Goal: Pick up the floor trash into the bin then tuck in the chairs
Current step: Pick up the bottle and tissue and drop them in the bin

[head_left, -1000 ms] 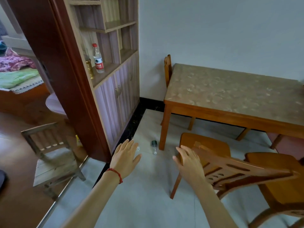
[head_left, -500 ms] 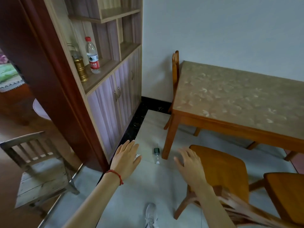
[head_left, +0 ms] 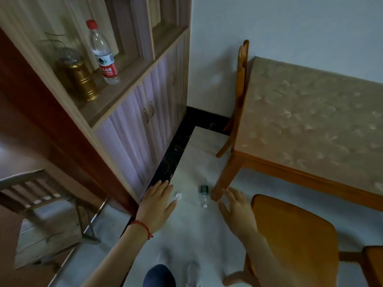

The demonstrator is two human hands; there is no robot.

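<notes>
While both arms reach forward and down over the pale floor [head_left: 186, 230], neither hand holds anything. The left hand [head_left: 156, 206] is palm down with its fingers [head_left: 160, 188] straight and slightly spread, and a red cord [head_left: 143, 225] circles its wrist. The right hand [head_left: 236, 207] is also palm down, fingers [head_left: 228, 193] straight and spread.

On the floor between the hands lies a small clear bottle [head_left: 203, 196] with a dark green cap, on its side, cap pointing away from the person. It lies just beside the foot of the table leg [head_left: 227, 177]. A small white scrap [head_left: 178, 196] lies on the floor just off the left hand's fingertips; contact cannot be judged.

The table [head_left: 310, 125] stands at right under a patterned beige cover. One chair [head_left: 241, 88] stands at its far end against the wall, its back close to the table edge. A second chair [head_left: 294, 235] stands at lower right, its seat out from under the table, just beside the right forearm. The edge of a third seat [head_left: 374, 264] shows at the lower right corner.

At left, a cabinet [head_left: 132, 129] carries on its shelf an upright water bottle [head_left: 102, 52] with a red cap and a brass-coloured jar [head_left: 79, 76]. A slatted grey stool [head_left: 41, 212] stands at far left. Pale shoes [head_left: 191, 272] show at the bottom edge, blurred.
</notes>
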